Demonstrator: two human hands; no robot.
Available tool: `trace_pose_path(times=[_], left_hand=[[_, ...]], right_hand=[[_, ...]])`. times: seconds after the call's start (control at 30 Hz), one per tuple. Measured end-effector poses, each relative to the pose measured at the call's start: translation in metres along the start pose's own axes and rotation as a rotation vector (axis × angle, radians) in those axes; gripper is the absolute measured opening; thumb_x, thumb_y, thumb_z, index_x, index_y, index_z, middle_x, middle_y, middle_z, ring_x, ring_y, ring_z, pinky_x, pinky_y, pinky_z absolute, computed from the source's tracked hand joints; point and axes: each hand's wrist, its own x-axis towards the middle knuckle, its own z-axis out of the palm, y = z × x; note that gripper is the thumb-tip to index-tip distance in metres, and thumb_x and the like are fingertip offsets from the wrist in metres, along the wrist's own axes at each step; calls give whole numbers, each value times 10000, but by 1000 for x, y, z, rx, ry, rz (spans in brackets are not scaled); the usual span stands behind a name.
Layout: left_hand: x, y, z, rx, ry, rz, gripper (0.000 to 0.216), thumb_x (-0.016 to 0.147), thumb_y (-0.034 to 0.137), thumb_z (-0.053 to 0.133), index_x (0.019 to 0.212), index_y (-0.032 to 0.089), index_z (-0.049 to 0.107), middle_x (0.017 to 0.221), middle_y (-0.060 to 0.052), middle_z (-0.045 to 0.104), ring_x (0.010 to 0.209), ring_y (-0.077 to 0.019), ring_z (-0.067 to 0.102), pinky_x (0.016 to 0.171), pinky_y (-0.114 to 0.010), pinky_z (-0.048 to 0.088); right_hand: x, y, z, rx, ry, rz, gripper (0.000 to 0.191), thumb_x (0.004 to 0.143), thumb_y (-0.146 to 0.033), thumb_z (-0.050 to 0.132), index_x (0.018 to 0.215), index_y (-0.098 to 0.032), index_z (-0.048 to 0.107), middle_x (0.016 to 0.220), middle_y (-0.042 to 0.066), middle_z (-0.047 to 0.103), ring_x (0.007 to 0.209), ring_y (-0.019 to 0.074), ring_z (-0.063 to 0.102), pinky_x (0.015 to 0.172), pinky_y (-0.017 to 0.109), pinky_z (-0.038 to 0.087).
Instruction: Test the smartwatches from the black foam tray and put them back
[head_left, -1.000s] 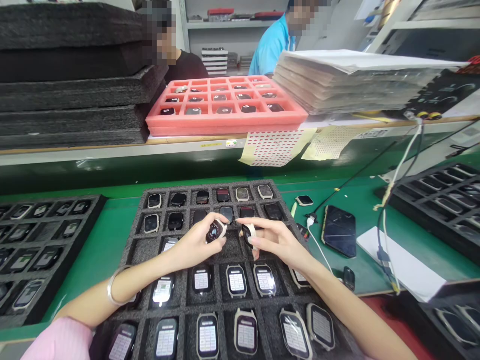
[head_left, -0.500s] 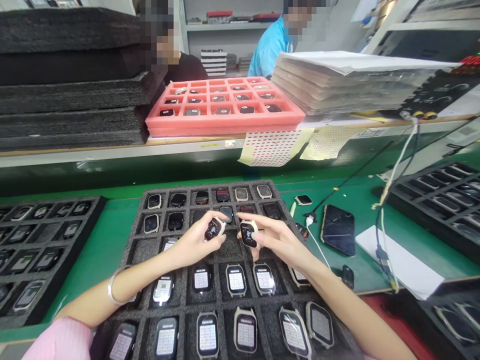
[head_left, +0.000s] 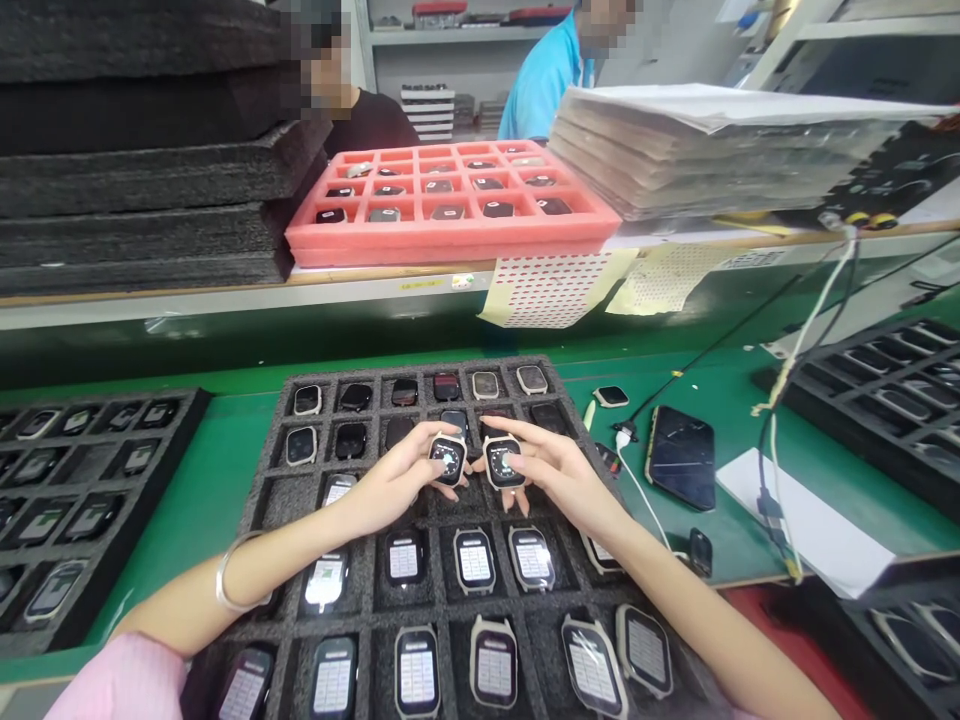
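Observation:
My left hand (head_left: 409, 465) grips a smartwatch body (head_left: 448, 461) without a strap, its thumb at the edge of the lit watch face. Close beside it, my right hand (head_left: 551, 462) holds a second smartwatch body (head_left: 498, 463), with the thumb over its lit screen. Both watches have light frames and face up toward me. They are above a dark grey foam tray (head_left: 367, 600), whose compartments hold several more watch bodies. Those nearest me show white grids on their screens, like this light-framed watch (head_left: 494, 662). Part of the tray is hidden under my forearms.
A phone (head_left: 681, 457), white paper (head_left: 806, 520) and cables (head_left: 772, 450) lie to the right. More foam trays of watches flank both sides. On the shelf stand a pink foam tray (head_left: 450, 240), black foam stacks (head_left: 142, 190) and a sheet stack (head_left: 720, 165). Two people are behind.
The left watch has turned so its face now points more toward me, with my thumb on it. My right thumb has moved onto the other screen. Both screens now show dial faces.

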Motion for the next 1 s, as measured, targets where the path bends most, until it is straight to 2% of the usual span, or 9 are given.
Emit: trace_pose_path(times=[0.27, 0.63, 0.7, 0.8, 0.9, 0.93, 1.0], left_hand=[[0, 3, 0, 51, 13, 8, 326, 835, 197, 529, 1160, 194, 512, 914, -41, 591, 839, -188, 608, 736, -353, 552], [0, 2, 0, 39, -4, 21, 309, 844, 190, 536, 1151, 188, 506, 932, -48, 615, 834, -178, 620, 725, -333, 552], [0, 3, 0, 20, 2, 11, 311, 831, 195, 559, 1138, 186, 512, 934, -51, 626, 829, -182, 630, 723, -338, 551], [0, 5, 1, -24, 9, -17, 318, 806, 188, 590, 1115, 180, 517, 938, -57, 643, 832, -194, 646, 743, -359, 550], [1, 6, 1, -74, -5, -35, 319, 781, 164, 617, 1086, 174, 522, 944, -72, 665, 874, -213, 656, 767, -374, 546], [1, 5, 2, -86, -13, -36, 320, 778, 159, 625, 1081, 172, 523, 943, -76, 670, 886, -218, 657, 773, -377, 544], [1, 4, 2, -99, -29, -34, 319, 785, 169, 640, 1081, 170, 522, 936, -80, 675, 886, -220, 660, 775, -382, 545]], right_hand=[[-2, -3, 1, -7, 1, -2, 509, 856, -283, 624, 1336, -172, 496, 983, 100, 727, 546, 131, 648, 431, 225, 503], [-2, -3, 3, -81, 7, -17, 509, 835, -292, 666, 1303, -165, 512, 948, 89, 727, 510, 102, 620, 425, 203, 487], [-3, -5, 4, -95, -28, -27, 574, 812, -276, 688, 1335, -174, 475, 983, 92, 718, 598, 124, 650, 484, 223, 523], [-6, -8, 3, -134, -119, -35, 739, 774, -231, 714, 1418, -199, 353, 1056, 91, 689, 839, 182, 677, 644, 280, 575], [-7, -11, -6, -321, -199, -14, 716, 812, -238, 661, 1434, -213, 309, 1015, 71, 685, 812, 186, 677, 636, 302, 580], [-8, -12, -10, -448, -204, -25, 665, 819, -251, 651, 1411, -216, 352, 1011, 69, 682, 778, 185, 673, 626, 308, 577], [-8, -14, -22, -759, -179, -112, 547, 808, -283, 662, 1321, -218, 481, 1073, 82, 657, 847, 214, 657, 721, 354, 566]])
